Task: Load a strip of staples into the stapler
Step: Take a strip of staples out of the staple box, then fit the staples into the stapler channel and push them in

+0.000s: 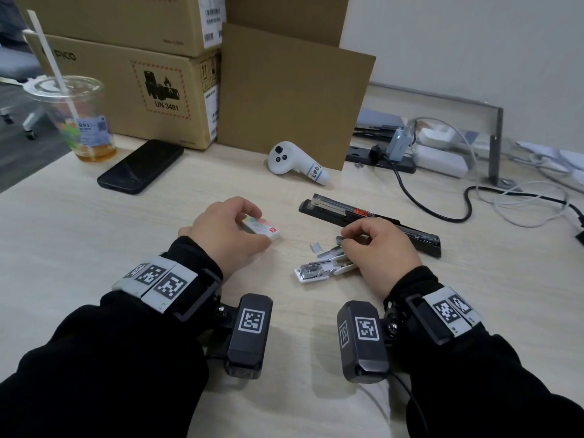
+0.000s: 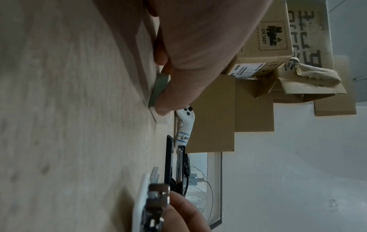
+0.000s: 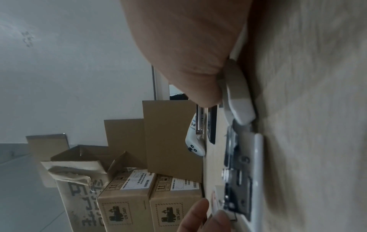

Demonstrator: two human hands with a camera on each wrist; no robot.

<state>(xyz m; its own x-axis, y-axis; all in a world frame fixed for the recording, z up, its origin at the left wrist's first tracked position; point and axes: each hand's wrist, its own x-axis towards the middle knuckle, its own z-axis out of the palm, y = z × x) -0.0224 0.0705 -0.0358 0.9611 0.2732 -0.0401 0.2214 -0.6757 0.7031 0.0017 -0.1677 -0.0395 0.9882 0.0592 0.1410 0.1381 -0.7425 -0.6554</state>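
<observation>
Left hand [image 1: 226, 229]: fingers [image 1: 249, 207] curled over a small staple box [image 1: 261, 231] resting on the bench [image 1: 94, 235], gripping it. Right hand [image 1: 380, 245]: fingers [image 1: 354, 233] pinch a short staple strip [image 1: 340, 239]. Loose staple pieces [image 1: 317, 248] lie just left of those fingertips. The black stapler [image 1: 369, 223] lies opened flat just beyond the right fingers. A white stapler [image 1: 319, 270] lies beneath the right palm.

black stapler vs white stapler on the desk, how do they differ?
Colour: the black stapler is dark; the white stapler is white with bare metal parts showing.
Size: the black stapler looks much longer than the white stapler.
Place: the black stapler lies beyond the right hand; the white stapler lies nearer the person, partly under that hand.
Shared: both lie on the desk.
</observation>
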